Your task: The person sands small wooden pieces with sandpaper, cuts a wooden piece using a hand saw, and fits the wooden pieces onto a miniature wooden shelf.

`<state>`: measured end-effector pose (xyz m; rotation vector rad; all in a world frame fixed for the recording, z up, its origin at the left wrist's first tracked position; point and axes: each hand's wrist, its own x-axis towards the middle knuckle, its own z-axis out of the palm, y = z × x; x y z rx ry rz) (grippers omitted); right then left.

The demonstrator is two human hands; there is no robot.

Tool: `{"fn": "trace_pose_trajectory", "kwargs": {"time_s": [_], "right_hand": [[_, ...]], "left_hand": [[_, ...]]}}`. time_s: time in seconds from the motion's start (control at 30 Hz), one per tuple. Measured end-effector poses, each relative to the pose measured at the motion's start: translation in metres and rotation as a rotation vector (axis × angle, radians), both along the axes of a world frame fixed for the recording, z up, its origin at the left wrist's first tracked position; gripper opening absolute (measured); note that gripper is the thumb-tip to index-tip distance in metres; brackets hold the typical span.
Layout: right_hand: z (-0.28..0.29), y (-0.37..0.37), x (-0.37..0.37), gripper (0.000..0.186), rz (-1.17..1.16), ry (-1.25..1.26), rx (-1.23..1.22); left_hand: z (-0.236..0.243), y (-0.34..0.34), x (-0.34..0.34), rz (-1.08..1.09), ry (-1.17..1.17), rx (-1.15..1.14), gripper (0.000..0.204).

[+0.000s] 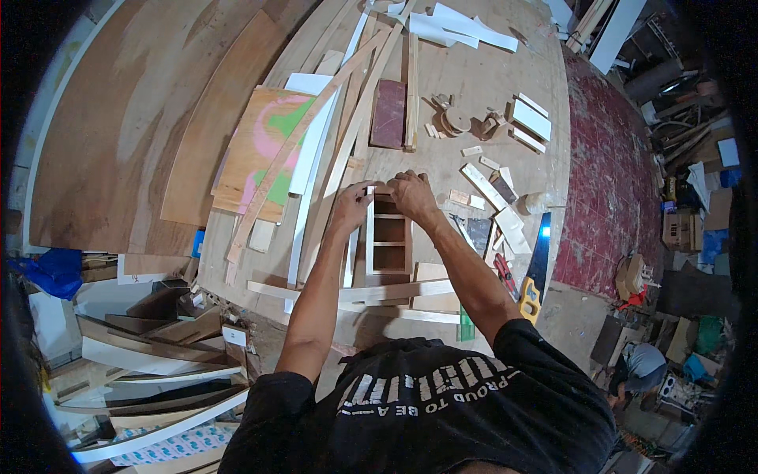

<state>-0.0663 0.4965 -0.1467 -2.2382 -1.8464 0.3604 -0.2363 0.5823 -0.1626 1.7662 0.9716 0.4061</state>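
On the workbench in front of me lies a small wooden box frame (408,251) with shelf-like compartments, white along its left side and brown within. My left hand (353,207) is closed on its far left corner, fingertips pinching the edge. At the far right corner my right hand (415,196) is closed, its fingers curled down over the far end. What may lie under the right fingers is hidden. A thin brown edge shows between the two hands. Close by, a curved pale wood strip (379,294) runs across the bench on the near side of the box.
Long wood strips (365,103) and a painted board (260,150) lie left. Wood offcuts (509,229), red-handled pliers (504,272), and a yellow-handled handsaw (539,261) lie right. Farther off are round wooden pieces (455,120). A person (638,370) is low at the right.
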Motion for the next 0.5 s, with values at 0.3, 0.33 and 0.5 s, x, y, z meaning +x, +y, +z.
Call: {"fn": "trace_pose_trajectory", "kwargs": {"time_s": [0.3,0.33,0.5], "right_hand": [[-0.0029,-0.0016,-0.0014,0.028,-0.008,0.052,-0.052],[-0.0037,-0.0025,-0.0005,0.028,-0.011,0.051,-0.053],[-0.0047,-0.0041,0.0014,0.027,-0.002,0.025,-0.019]], "left_hand": [[-0.0078,0.0093,0.003,-0.086,0.051,0.037,0.035],[-0.006,0.0089,0.0045,-0.079,0.078,0.002,0.034],[-0.0012,0.0077,0.0076,-0.093,0.085,-0.001,0.03]]}}
